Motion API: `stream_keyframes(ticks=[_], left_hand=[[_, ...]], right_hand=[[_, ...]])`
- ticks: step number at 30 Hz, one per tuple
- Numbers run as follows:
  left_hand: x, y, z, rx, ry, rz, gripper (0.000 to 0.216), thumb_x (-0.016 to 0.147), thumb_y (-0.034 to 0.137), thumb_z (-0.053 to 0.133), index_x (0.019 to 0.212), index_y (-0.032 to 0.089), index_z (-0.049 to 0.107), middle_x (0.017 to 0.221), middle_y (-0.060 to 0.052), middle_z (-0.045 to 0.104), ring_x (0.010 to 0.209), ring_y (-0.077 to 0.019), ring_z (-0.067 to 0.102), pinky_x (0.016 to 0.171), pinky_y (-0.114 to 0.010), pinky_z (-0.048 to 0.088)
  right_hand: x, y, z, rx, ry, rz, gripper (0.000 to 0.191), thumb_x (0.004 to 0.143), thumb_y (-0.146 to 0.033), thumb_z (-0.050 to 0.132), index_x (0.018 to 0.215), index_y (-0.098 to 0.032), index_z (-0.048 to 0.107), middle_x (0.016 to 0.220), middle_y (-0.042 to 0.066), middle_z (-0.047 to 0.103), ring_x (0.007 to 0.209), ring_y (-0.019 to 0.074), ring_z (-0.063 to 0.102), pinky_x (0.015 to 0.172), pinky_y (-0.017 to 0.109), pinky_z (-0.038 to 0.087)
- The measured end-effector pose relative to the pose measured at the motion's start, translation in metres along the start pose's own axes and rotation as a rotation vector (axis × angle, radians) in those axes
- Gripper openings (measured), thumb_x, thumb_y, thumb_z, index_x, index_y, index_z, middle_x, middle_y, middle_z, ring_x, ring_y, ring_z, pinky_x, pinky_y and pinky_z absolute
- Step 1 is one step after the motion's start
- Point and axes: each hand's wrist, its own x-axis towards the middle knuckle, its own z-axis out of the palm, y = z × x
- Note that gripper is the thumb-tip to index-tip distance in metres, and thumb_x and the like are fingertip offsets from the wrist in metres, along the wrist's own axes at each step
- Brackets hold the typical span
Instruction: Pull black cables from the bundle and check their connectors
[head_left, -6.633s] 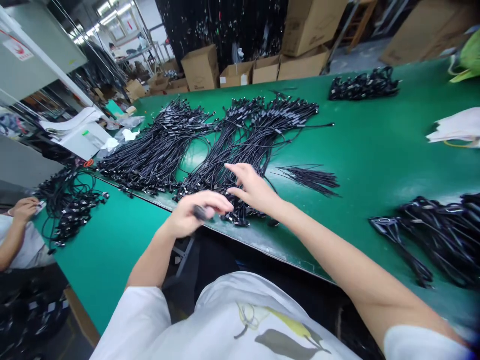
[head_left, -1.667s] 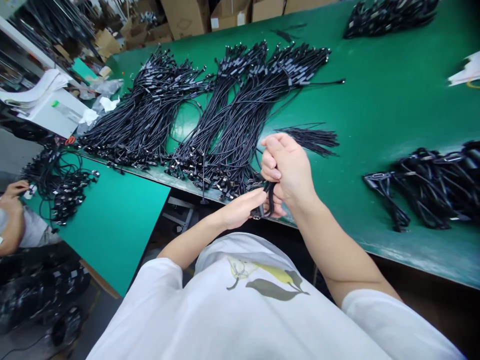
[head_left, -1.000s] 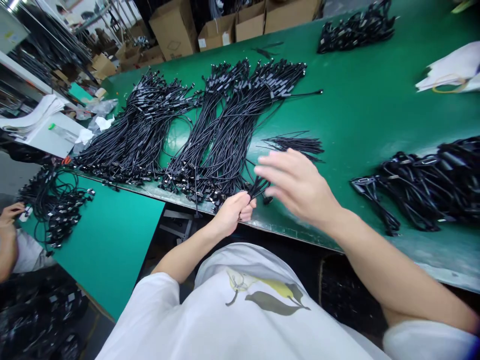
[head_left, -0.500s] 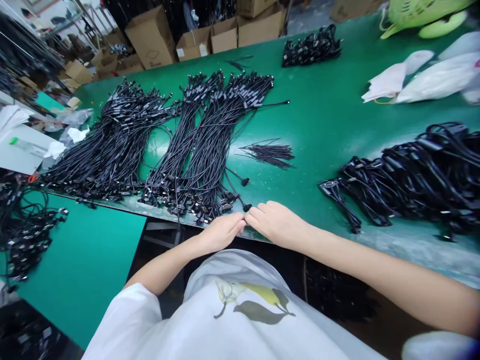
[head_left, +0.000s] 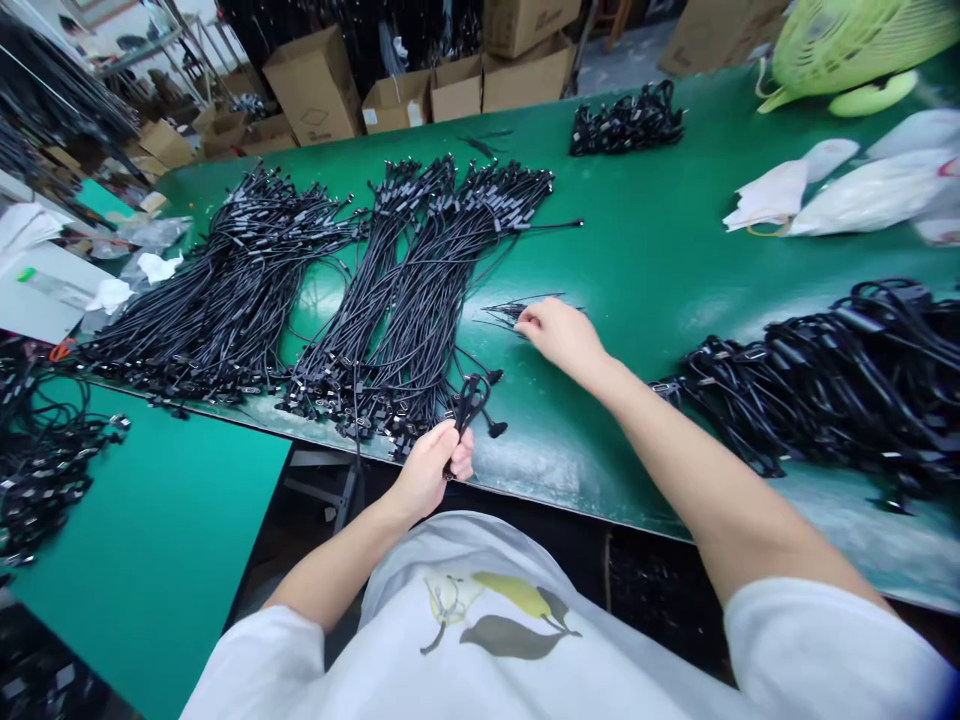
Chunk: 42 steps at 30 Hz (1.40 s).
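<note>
My left hand (head_left: 433, 472) is closed around a black cable (head_left: 471, 402) folded into a small loop, which sticks up above the thumb at the table's front edge. Farther forward, my right hand (head_left: 564, 338) reaches over a small heap of thin black twist ties (head_left: 508, 312). Its thumb and fingers are pinched together at the ties; how many they grip is hidden. Just left of the folded cable lies a spread of long black cables (head_left: 420, 300), connector ends toward me. Two loose connectors (head_left: 496, 429) rest on the table beside my left hand.
Another cable spread (head_left: 225, 270) lies at the left. Folded cable bundles (head_left: 840, 370) line the right side, with more bundles (head_left: 628, 122) at the back. White plastic bags (head_left: 877, 190) and a green basket (head_left: 862, 50) sit far right. Cardboard boxes (head_left: 315, 90) stand behind the green table (head_left: 637, 250).
My hands were together at the table edge and have parted. The right has moved forward to the twist ties; the left stays near the edge, the folded cable now showing in it.
</note>
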Motion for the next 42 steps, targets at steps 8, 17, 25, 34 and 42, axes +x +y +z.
stream_keyframes(ticks=[8, 17, 25, 34, 42], left_hand=[[-0.006, 0.010, -0.009, -0.031, 0.052, 0.018, 0.045, 0.075, 0.053, 0.074, 0.075, 0.014, 0.053, 0.057, 0.007, 0.038, 0.048, -0.0042, 0.031, 0.049, -0.020, 0.027], [-0.004, 0.016, -0.003, -0.070, -0.013, 0.022, 0.043, 0.075, 0.052, 0.074, 0.074, 0.014, 0.053, 0.058, 0.007, 0.038, 0.049, -0.0043, 0.032, 0.049, -0.021, 0.028], [-0.011, 0.009, -0.004, -0.043, -0.022, 0.032, 0.045, 0.075, 0.055, 0.073, 0.075, 0.014, 0.053, 0.058, 0.007, 0.038, 0.049, -0.0046, 0.031, 0.050, -0.021, 0.028], [-0.008, 0.010, -0.006, 0.012, -0.031, 0.072, 0.045, 0.077, 0.056, 0.071, 0.077, 0.013, 0.056, 0.058, 0.007, 0.037, 0.049, -0.0045, 0.031, 0.050, -0.021, 0.028], [0.017, 0.011, 0.011, 0.154, -0.077, 0.233, 0.057, 0.082, 0.055, 0.065, 0.122, 0.016, 0.050, 0.059, 0.008, 0.043, 0.052, -0.0086, 0.038, 0.053, -0.023, 0.033]], right_hand=[[0.007, 0.008, 0.026, -0.071, 0.030, -0.039, 0.017, 0.087, -0.020, 0.048, 0.089, -0.014, 0.064, 0.093, 0.013, 0.060, 0.085, 0.0228, 0.053, 0.076, 0.032, 0.039], [-0.008, 0.022, 0.006, -0.184, 0.114, 0.027, 0.024, 0.091, -0.022, 0.041, 0.100, -0.012, 0.061, 0.108, 0.019, 0.054, 0.087, 0.0261, 0.053, 0.075, 0.036, 0.038], [0.034, 0.007, 0.023, -0.045, -0.151, -0.136, 0.007, 0.080, -0.018, 0.056, 0.075, -0.015, 0.060, 0.085, 0.009, 0.058, 0.075, 0.0181, 0.050, 0.072, 0.029, 0.038], [0.008, 0.006, -0.007, 0.195, 0.047, -0.057, 0.015, 0.086, -0.024, 0.045, 0.091, -0.016, 0.057, 0.082, 0.007, 0.060, 0.070, 0.0164, 0.053, 0.068, 0.029, 0.041], [-0.104, -0.073, 0.003, 1.223, -0.140, 0.091, 0.026, 0.076, -0.042, 0.070, 0.084, -0.017, 0.063, 0.064, -0.003, 0.055, 0.052, 0.0088, 0.045, 0.053, 0.023, 0.037]])
